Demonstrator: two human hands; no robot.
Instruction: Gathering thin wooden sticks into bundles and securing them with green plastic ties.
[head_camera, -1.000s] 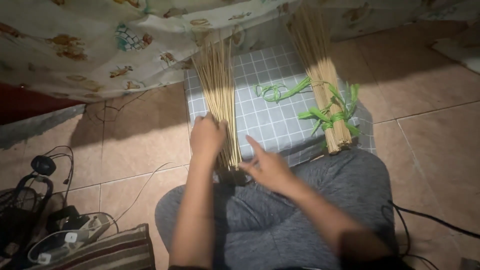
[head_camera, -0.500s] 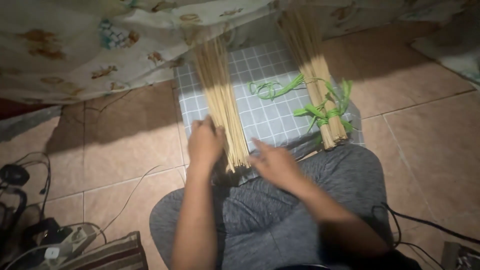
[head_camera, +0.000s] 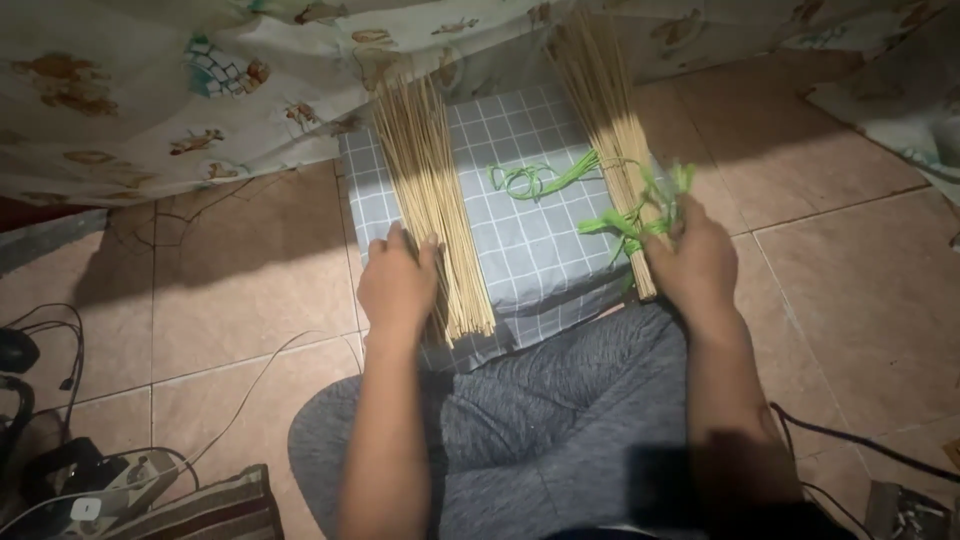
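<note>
— Knees in grey trousers (head_camera: 560, 400) come first, just below the checked cushion (head_camera: 530, 240). What lies on it?

— Two bundles of thin, straw-coloured sticks. The left hand (head_camera: 398, 285) lies on the near end of the loose bundle (head_camera: 430, 200), at the cushion's left side, fingers curled over the sticks and pressing them down.

— And the right hand (head_camera: 700, 265)?

— At the cushion's right edge, fingers closed round the tied bundle (head_camera: 610, 130), just beside its green ribbon ties (head_camera: 635, 215). Another green ribbon (head_camera: 535, 180) lies curled on the cushion between the bundles.

— Around it?

— Glazed brown floor tiles (head_camera: 240, 270); cables and a power strip (head_camera: 90, 490) well left of the cushion; beyond it, a patterned cloth (head_camera: 200, 90) overhangs the far stick ends.
</note>
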